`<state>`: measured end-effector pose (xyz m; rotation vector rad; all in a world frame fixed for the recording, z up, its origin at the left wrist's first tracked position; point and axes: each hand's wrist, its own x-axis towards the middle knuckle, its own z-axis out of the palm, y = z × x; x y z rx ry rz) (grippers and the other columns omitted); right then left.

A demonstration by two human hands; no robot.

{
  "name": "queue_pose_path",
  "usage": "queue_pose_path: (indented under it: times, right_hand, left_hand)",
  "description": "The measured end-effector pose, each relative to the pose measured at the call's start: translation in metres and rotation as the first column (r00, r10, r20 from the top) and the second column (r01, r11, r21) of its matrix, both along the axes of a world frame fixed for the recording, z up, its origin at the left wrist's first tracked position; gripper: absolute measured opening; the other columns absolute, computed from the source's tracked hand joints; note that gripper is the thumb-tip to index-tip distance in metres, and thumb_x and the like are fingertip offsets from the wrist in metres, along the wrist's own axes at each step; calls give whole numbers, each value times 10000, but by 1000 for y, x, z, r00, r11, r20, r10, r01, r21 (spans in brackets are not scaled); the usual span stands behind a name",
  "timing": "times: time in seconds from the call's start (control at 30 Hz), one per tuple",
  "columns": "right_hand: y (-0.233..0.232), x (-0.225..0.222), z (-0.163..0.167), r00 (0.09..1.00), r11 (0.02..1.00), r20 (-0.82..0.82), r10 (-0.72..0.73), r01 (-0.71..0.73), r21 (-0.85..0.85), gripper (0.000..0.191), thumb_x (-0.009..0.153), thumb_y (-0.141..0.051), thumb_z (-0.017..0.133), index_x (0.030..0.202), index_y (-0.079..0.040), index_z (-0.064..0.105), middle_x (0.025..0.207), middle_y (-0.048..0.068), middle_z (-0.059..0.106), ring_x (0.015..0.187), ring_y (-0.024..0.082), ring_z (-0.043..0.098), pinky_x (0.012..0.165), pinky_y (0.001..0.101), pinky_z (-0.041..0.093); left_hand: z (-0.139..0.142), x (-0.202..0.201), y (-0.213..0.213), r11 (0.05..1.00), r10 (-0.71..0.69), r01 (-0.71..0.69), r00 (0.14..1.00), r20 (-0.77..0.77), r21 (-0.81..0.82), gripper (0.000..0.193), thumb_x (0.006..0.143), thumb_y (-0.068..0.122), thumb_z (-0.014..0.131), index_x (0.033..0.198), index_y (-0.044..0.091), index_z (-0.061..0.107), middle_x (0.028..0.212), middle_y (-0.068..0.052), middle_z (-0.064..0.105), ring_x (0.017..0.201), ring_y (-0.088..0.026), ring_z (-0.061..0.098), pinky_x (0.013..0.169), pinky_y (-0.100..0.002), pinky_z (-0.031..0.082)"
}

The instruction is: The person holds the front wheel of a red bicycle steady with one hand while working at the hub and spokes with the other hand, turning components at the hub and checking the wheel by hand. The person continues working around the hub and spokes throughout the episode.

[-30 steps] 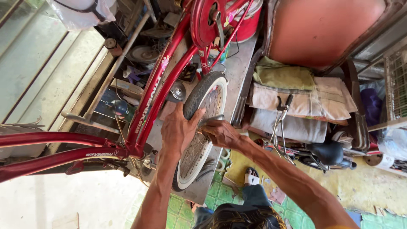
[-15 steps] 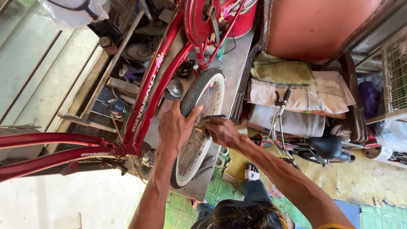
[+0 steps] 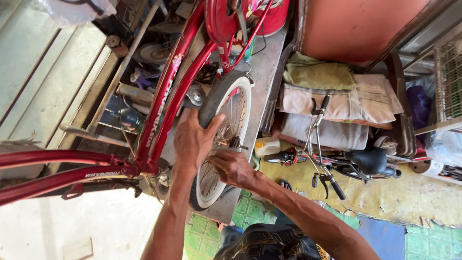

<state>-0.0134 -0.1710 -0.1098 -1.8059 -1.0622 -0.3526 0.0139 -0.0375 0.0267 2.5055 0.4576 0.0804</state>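
Note:
A red bicycle frame [image 3: 163, 101] stands in front of me with its white-walled wheel [image 3: 226, 139] turned upward. My left hand [image 3: 192, 140] wraps over the black tyre [image 3: 214, 96] at the wheel's left edge. Just below and to the right, my right hand [image 3: 233, 167] reaches in among the spokes [image 3: 211, 178] near the hub [image 3: 237, 143], fingers curled. Whether it also holds a small tool is hidden by the fingers.
A small bicycle [image 3: 332, 161] with a black saddle [image 3: 369, 160] lies to the right, next to a white bottle [image 3: 267, 147]. Folded cloths [image 3: 332, 96] are stacked behind it. A wire cage [image 3: 450, 82] stands far right. Green floor tiles [image 3: 250, 212] lie below.
My right hand has slid down and left from the tyre's rim into the spokes near the hub. My left hand has kept its hold on the tyre.

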Motion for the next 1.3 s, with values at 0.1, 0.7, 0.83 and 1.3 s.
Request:
queue_pose_path:
  times: [0.1, 0.7, 0.83, 1.3]
  right_hand:
    - [5, -3, 3, 997, 996, -4, 83, -83, -16, 278, 748, 41, 740, 1022, 0, 711, 866, 112, 657, 756, 313, 667, 658, 432, 556]
    - [0, 13, -9, 996, 999, 83, 37, -38, 17, 235, 764, 7, 756, 994, 9, 708, 923, 142, 701, 794, 318, 692, 674, 419, 569]
    - [1, 14, -8, 993, 997, 92, 79, -77, -28, 307, 720, -10, 741, 1024, 10, 703, 990, 151, 701, 877, 338, 704, 751, 436, 578]
    - [13, 18, -10, 981, 982, 58, 185, -182, -57, 279, 761, 71, 660, 1018, -21, 717, 965, 137, 733, 924, 306, 732, 861, 429, 631]
  left_hand:
    - [-5, 1, -2, 1000, -14, 14, 1000, -4, 8, 681, 860, 667, 653, 1105, 32, 637, 887, -234, 722, 890, -436, 707, 776, -539, 532]
    - [-5, 3, 3, 998, -46, 49, 995, 89, -35, 658, 873, 629, 654, 1148, 31, 639, 888, -244, 732, 889, -453, 712, 770, -546, 533]
    - [-3, 2, 5, 999, -48, 48, 992, 117, 2, 647, 859, 623, 682, 1122, 32, 661, 868, -252, 726, 862, -457, 711, 757, -550, 529]
    - [-12, 3, 12, 998, -59, 58, 992, 112, 6, 661, 878, 630, 669, 1133, 21, 641, 891, -221, 721, 875, -447, 692, 767, -549, 519]
